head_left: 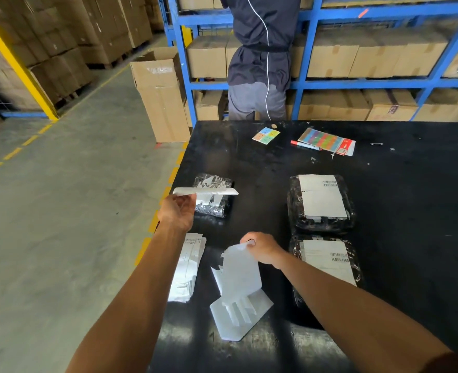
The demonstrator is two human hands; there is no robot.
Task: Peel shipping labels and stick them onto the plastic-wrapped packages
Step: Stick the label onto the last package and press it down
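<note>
While held edge-on in left hand (178,211) pinch above unlabelled package (213,196), peeled label (205,191) could fold onto itself. Right hand (262,249) gripping backing sheet (240,273) over table (411,211); may crease on landing.

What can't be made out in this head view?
- Printed text on the white labels of the two black wrapped packages: too small.
- Sticky side of the white label the left hand holds: seen edge-on.
- Right hand fingertips: hidden behind the white backing sheet.
</note>
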